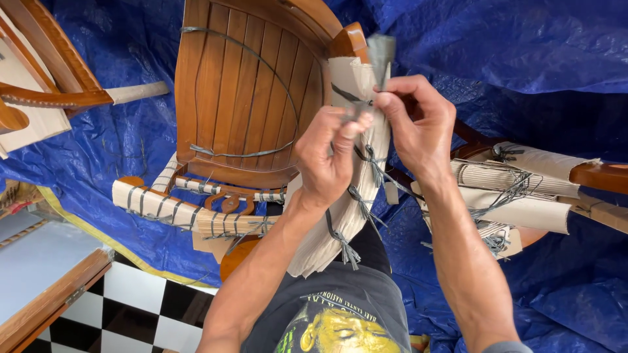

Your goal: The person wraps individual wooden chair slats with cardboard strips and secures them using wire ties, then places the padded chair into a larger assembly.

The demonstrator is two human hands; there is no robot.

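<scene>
Hands [327,157] on upright cardboard-wrapped chair leg [340,222]

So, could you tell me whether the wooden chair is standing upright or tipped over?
Tipped over: the wooden chair lies on the blue tarpaulin.

Chair seat [242,98]: glossy, varnished slatted wood. Chair leg wrapping [356,163]: matt, ribbed corrugated cardboard bound with grey plastic twine [373,160]. Tarpaulin [510,46]: crinkled blue woven plastic with slight sheen. Floor tiles [140,307]: smooth, glossy black and white.
</scene>
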